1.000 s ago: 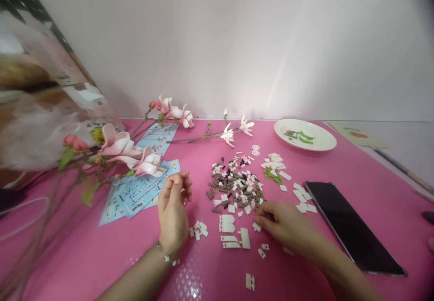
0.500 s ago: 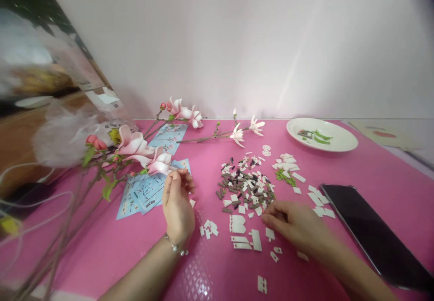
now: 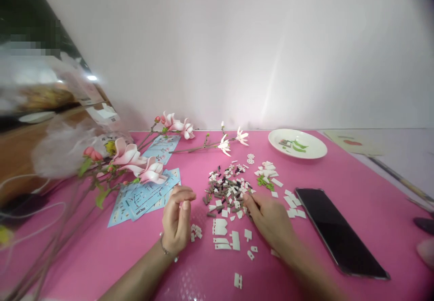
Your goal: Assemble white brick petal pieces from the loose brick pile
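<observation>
My left hand (image 3: 176,222) is raised over the pink table, its fingers curled toward the thumb; whatever they hold is hidden. Just right of it lies a small cluster of white pieces (image 3: 196,232). At the right edge of a mixed pile of small brown, white and black building pieces (image 3: 225,188), my right hand (image 3: 269,217) has its thumb and fingers pressed together. I cannot make out what is in that pinch. Flat white pieces (image 3: 219,227) lie sorted in front of the pile, and bright green pieces (image 3: 265,183) beside white ones (image 3: 267,170) sit behind my right hand.
Pink magnolia stems (image 3: 130,156) lie on the left across blue printed sheets (image 3: 142,199). A white-flowered stem (image 3: 203,147) lies at the back. A white plate (image 3: 315,149) holds green leaf parts. On the right rests a black phone (image 3: 339,231). A cable (image 3: 34,222) runs at far left.
The whole view has shifted, so the table things appear further left. My left hand has turned, its fingers now curled nearer the thumb. My right hand has moved further over the pile's edge.
</observation>
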The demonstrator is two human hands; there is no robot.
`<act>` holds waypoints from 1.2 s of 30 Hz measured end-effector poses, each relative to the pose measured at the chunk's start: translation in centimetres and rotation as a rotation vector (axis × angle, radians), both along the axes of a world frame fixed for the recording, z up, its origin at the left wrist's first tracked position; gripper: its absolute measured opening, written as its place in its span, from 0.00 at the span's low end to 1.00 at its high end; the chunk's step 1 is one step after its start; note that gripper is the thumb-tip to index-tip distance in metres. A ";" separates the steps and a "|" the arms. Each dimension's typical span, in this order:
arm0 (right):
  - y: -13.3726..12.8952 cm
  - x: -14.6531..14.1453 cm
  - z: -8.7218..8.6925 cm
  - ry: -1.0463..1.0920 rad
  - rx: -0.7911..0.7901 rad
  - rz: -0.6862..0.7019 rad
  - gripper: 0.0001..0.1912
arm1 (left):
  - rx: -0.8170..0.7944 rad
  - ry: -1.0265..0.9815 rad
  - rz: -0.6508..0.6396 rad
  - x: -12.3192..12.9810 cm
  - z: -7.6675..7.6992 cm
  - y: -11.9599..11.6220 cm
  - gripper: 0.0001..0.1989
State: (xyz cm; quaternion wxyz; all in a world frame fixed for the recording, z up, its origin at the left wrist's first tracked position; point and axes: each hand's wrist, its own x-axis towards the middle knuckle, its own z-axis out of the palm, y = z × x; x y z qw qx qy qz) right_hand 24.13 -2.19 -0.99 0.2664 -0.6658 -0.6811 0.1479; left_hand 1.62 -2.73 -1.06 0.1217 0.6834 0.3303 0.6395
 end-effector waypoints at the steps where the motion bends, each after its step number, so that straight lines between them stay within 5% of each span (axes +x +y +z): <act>1: 0.2 0.3 -0.2 0.001 0.021 -0.016 0.19 | 0.018 0.055 -0.008 0.0 0.2 -0.2 0.09; 9: 1.1 1.7 -1.2 0.063 0.119 -0.012 0.11 | 0.094 0.200 0.170 -0.2 3.3 -0.5 0.06; 14: 1.1 1.5 -1.1 0.056 0.106 0.026 0.11 | -0.121 0.348 0.218 -1.1 6.1 -1.5 0.05; 17: 1.0 1.6 -1.1 0.041 0.063 0.052 0.10 | -0.365 0.559 0.161 -2.7 5.2 -2.4 0.07; 20: 0.8 1.9 -1.0 0.027 0.009 0.077 0.09 | -0.580 0.747 0.125 -4.7 2.4 -3.3 0.10; 24: -0.1 2.0 0.2 0.009 -0.182 0.211 0.08 | -0.767 0.780 0.071 -6.1 -0.3 -4.3 0.08; 27: -0.9 1.7 1.7 -0.032 -0.335 0.323 0.07 | -0.803 0.755 0.031 -5.6 -0.4 -4.6 0.09; 36: -2.2 0.7 2.9 -0.087 -0.371 0.335 0.09 | -0.888 0.727 0.063 -3.9 1.0 -4.2 0.03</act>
